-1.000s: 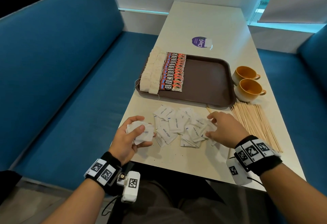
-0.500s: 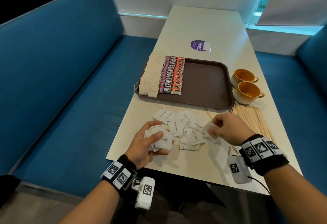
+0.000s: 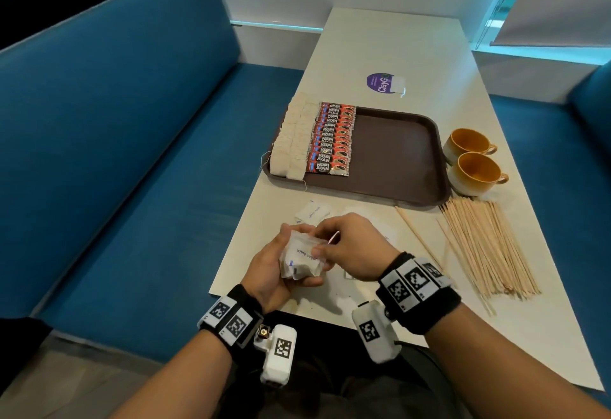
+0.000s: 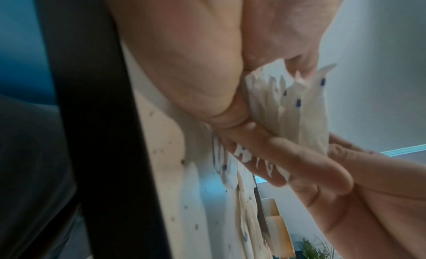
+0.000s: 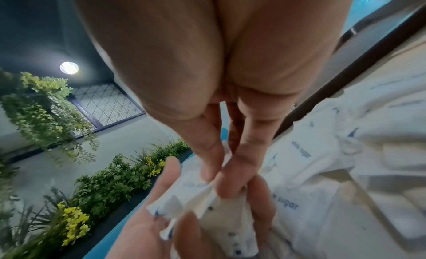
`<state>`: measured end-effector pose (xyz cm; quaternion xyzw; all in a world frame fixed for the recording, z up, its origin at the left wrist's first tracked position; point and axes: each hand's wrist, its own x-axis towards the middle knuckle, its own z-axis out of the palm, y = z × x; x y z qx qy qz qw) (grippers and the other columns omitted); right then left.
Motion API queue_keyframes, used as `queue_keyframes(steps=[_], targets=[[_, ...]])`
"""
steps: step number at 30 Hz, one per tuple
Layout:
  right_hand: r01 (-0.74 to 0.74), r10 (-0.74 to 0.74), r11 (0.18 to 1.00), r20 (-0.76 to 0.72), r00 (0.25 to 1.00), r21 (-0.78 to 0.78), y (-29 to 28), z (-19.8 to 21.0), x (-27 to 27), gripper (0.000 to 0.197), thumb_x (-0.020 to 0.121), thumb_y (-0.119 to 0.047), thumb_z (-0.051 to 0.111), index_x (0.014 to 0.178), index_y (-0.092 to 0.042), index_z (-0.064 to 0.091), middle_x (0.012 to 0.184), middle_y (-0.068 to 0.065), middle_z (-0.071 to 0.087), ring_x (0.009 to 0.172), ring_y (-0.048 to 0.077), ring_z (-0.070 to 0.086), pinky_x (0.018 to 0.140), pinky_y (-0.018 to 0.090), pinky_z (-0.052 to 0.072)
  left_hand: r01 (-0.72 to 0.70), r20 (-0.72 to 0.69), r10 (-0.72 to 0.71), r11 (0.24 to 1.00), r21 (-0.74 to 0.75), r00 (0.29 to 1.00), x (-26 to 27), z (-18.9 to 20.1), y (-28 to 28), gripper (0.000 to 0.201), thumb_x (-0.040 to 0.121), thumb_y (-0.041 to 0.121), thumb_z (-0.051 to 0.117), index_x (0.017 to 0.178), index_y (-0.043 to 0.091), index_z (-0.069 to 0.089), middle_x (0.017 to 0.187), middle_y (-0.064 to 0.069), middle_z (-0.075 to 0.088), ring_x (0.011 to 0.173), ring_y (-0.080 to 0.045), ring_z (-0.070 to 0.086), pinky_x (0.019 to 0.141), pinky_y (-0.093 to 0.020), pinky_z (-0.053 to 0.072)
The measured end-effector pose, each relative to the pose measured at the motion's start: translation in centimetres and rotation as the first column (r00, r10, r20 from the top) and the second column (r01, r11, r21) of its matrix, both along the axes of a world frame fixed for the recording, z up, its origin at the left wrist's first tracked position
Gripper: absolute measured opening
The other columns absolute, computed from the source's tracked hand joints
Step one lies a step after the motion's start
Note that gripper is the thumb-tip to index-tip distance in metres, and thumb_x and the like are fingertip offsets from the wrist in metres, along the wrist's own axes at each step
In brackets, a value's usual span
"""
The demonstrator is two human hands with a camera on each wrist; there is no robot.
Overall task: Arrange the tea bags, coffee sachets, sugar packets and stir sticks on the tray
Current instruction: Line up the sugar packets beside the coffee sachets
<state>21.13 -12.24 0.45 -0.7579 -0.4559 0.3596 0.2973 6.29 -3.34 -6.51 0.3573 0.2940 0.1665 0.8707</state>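
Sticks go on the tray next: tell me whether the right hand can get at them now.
Probably not yet: the right hand is pinching sugar packets. The sticks lie uncovered on its side.

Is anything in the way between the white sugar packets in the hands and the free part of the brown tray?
Nothing visible: only bare table lies between the stack of white sugar packets and the brown plastic tray.

The head view is evenly lit by soft, cool light; a cyan glow edges the window sill at the far end. The table (image 3: 390,48) reads pale, nearly washed out. The hands cast faint shadows on it. Straight lines bow toward the frame edges. Both wrist views are strongly warped, and soft with blur up close. A round ceiling lamp (image 5: 68,67) flares in the right wrist view.
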Motion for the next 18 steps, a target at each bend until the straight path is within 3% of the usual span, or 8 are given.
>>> queue_keyframes(steps=[1, 3, 5, 7, 9, 13, 15, 18], targets=[[0.028, -0.028, 1.000, -0.010, 1.000, 0.006, 0.2, -0.2, -0.1, 0.014, 0.088, -0.010, 0.077, 0.101, -0.014, 0.075, 0.083, -0.005, 0.074, 0.059, 0.008, 0.070, 0.054, 0.013, 0.048, -0.001, -0.001, 0.001, 1.000, -0.013, 1.000, 0.0, -0.1, 0.1, 0.065, 0.090, 0.065, 0.052, 0.128, 0.012, 0.061, 0.116, -0.017, 0.071, 0.090, -0.034, 0.073, 0.053, -0.036, 0.061], [0.067, -0.066, 0.997, -0.032, 0.997, 0.037, 0.3, -0.4, -0.1, 0.016, 0.085, -0.009, 0.081, 0.099, -0.013, 0.075, 0.085, -0.001, 0.075, 0.060, 0.016, 0.072, 0.055, 0.019, 0.054, 0.009, 0.022, -0.009, 1.000, -0.021, 1.000, 0.0, -0.1, 0.1, 0.081, 0.075, 0.072, 0.070, 0.129, 0.013, 0.059, 0.115, -0.017, 0.072, 0.091, -0.036, 0.073, 0.054, -0.037, 0.062], [0.103, -0.100, 0.992, -0.045, 0.994, 0.068, 0.3, -0.6, -0.1, 0.019, 0.080, -0.011, 0.085, 0.096, -0.015, 0.074, 0.081, -0.002, 0.074, 0.060, 0.018, 0.071, 0.061, 0.032, 0.060, 0.040, 0.042, -0.040, 0.999, 0.015, 0.998, 0.0, 0.0, 0.1, 0.083, 0.065, 0.055, 0.090, 0.129, 0.014, 0.057, 0.112, -0.017, 0.071, 0.089, -0.036, 0.073, 0.055, -0.036, 0.062], [0.142, -0.139, 0.986, -0.037, 0.990, 0.086, 0.1, -0.7, 0.0, 0.025, 0.076, -0.018, 0.090, 0.094, -0.017, 0.073, 0.078, -0.004, 0.070, 0.053, 0.006, 0.065, 0.055, 0.027, 0.056, 0.053, 0.056, -0.055, 0.998, 0.042, 0.997, -0.1, -0.1, 0.2, 0.070, 0.075, 0.026, 0.086, 0.134, 0.012, 0.052, 0.114, -0.020, 0.068, 0.090, -0.039, 0.073, 0.058, -0.036, 0.062], [0.171, -0.168, 0.980, -0.039, 0.985, 0.104, -0.2, -0.7, 0.4, 0.027, 0.074, -0.025, 0.092, 0.093, -0.020, 0.072, 0.078, -0.003, 0.068, 0.054, 0.001, 0.061, 0.055, 0.021, 0.050, 0.046, 0.082, -0.049, 0.998, 0.038, 0.995, -0.2, -0.4, 0.3, 0.063, 0.077, 0.011, 0.079, 0.134, 0.012, 0.051, 0.115, -0.023, 0.066, 0.094, -0.043, 0.071, 0.056, -0.036, 0.060], [0.350, -0.352, 0.919, -0.021, 0.936, 0.181, -1.3, -0.9, 3.5, 0.016, 0.081, -0.037, 0.084, 0.083, -0.026, 0.073, 0.076, -0.002, 0.070, 0.069, 0.020, 0.068, 0.069, 0.041, 0.059, 0.025, 0.159, -0.027, 1.000, 0.016, 0.987, -0.4, -0.6, 0.5, 0.071, 0.068, 0.009, 0.079, 0.133, 0.016, 0.054, 0.109, -0.021, 0.067, 0.088, -0.042, 0.071, 0.049, -0.033, 0.057], [0.374, -0.391, 0.908, 0.064, 0.918, 0.187, -2.4, -0.8, 5.1, 0.011, 0.084, -0.032, 0.081, 0.083, -0.026, 0.073, 0.077, -0.003, 0.070, 0.071, 0.017, 0.066, 0.071, 0.038, 0.058, 0.011, 0.175, -0.011, 1.000, 0.002, 0.984, -0.4, -0.7, 0.6, 0.076, 0.066, 0.006, 0.079, 0.136, 0.018, 0.053, 0.106, -0.019, 0.068, 0.085, -0.040, 0.071, 0.047, -0.032, 0.056], [0.263, -0.263, 0.964, 0.211, 0.942, 0.029, -4.2, -1.2, 6.4, 0.018, 0.081, -0.034, 0.084, 0.091, -0.028, 0.071, 0.088, -0.007, 0.068, 0.079, 0.010, 0.063, 0.071, 0.026, 0.050, 0.001, 0.174, -0.002, 1.000, 0.009, 0.985, -0.2, -0.9, 0.7, 0.086, 0.064, 0.004, 0.080, 0.142, 0.019, 0.048, 0.108, -0.019, 0.068, 0.085, -0.038, 0.070, 0.049, -0.031, 0.056]])
